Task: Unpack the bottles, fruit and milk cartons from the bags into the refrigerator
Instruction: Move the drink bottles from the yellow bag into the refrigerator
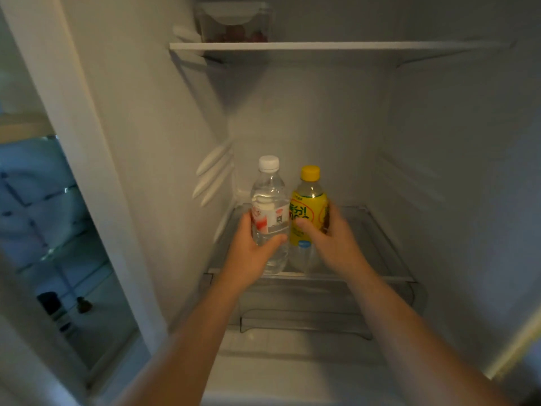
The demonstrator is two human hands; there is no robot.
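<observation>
Gripping water bottle (269,200) w/ our left hand (251,253), yellow bottle (307,203) w/ right hand (332,243), fingers (276,239) wrapped round, both at glass shelf (377,247) front.

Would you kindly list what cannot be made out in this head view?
Lidded container on the upper shelf, head view: contents dim and blurred.
Clear bottle label: partly covered by the left hand, blurred.
Yellow bottle label: partly covered by the right hand.
Bags, fruit, cartons: out of frame.
</observation>
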